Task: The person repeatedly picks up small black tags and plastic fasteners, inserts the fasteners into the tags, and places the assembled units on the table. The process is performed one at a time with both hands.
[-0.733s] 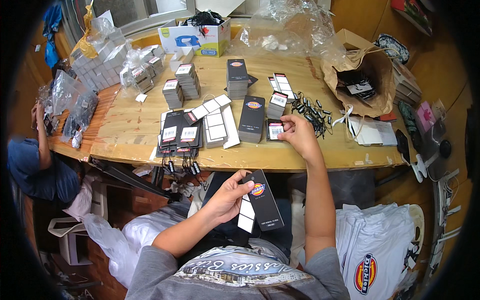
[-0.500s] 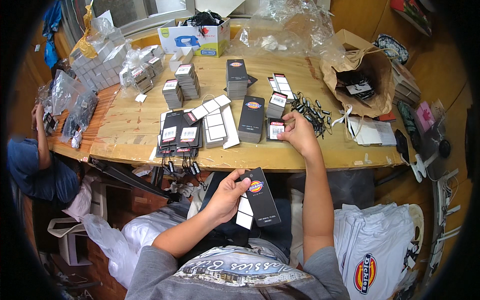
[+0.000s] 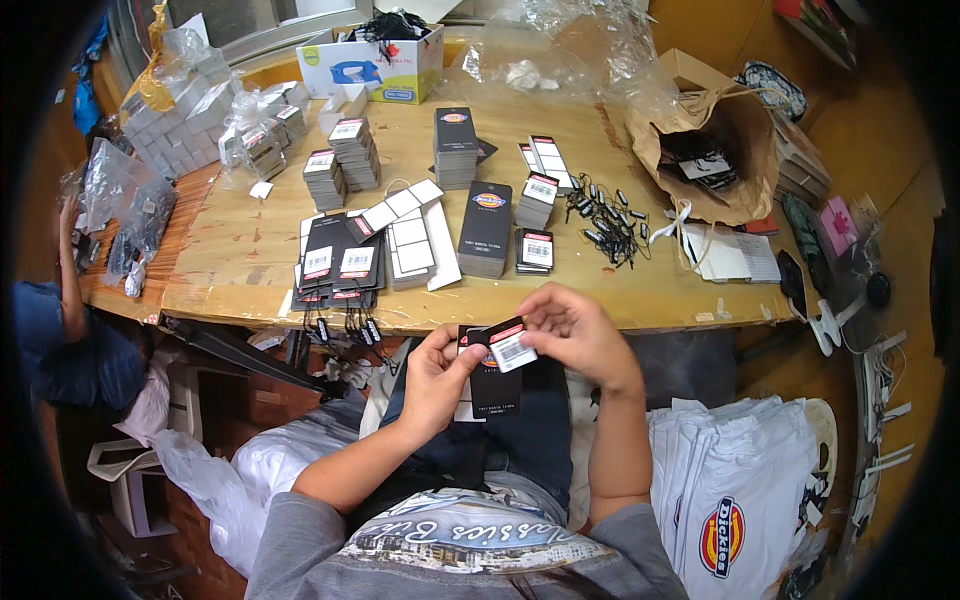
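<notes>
Over my lap, my left hand (image 3: pixel 436 372) pinches a large black hang tag (image 3: pixel 495 390) with a white card partly showing behind it. My right hand (image 3: pixel 582 338) grips a small barcode tag (image 3: pixel 514 350), black and red along its top, and lays it across the upper part of the large tag. On the table ahead stand a stack of large black tags (image 3: pixel 484 262), a low pile of small barcode tags (image 3: pixel 535 252) and a taller barcode stack (image 3: pixel 536 208). Finished-looking tag bundles (image 3: pixel 340 250) with black cords lie left of them, beside white-panelled cards (image 3: pixel 408 245).
Loose black cords (image 3: pixel 612 222) lie right of the stacks, near a brown paper bag (image 3: pixel 648 150). A cardboard box (image 3: pixel 318 75) stands at the back. Folded white shirts (image 3: pixel 690 470) are at my right. Another person (image 3: pixel 85 345) sits at far left.
My right hand has come back from the low pile on the table with a small barcode tag and brought it against the large tag. Both hands now meet over my lap.
</notes>
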Motion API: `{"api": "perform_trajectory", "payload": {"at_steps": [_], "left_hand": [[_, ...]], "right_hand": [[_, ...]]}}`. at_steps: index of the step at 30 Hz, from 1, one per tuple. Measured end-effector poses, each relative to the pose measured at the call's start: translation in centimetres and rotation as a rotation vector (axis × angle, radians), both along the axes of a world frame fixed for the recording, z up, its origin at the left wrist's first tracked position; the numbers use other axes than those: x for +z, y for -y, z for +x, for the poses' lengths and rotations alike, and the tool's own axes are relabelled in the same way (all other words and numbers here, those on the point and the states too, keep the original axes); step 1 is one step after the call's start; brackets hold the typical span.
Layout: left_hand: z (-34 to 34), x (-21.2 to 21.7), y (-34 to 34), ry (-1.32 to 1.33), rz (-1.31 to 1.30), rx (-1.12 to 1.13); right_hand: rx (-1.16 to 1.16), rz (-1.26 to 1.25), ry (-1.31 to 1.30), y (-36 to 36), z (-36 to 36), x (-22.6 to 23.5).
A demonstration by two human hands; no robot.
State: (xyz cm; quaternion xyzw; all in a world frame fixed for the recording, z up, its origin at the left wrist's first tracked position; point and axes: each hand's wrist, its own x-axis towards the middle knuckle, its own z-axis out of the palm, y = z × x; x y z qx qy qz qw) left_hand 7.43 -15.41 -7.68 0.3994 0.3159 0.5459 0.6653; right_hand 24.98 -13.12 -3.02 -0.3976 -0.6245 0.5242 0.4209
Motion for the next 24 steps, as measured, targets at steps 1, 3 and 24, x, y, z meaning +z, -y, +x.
{"api": "perform_trajectory", "payload": {"at_steps": [1, 3, 24], "left_hand": [[0.2, 0.0, -0.1, 0.003, 0.018, 0.008], [0.7, 0.3, -0.3, 0.077, 0.025, 0.004], [0.2, 1.0, 0.6, -0.057, -0.111, -0.256]], "right_hand": [[-0.066, 0.045, 0.081, 0.4, -0.4, -0.2], [-0.179, 0.073, 0.146, 0.9, -0.9, 0.0], [-0.888, 0.127, 1.447, -10.2, 12.5, -0.4]]}}
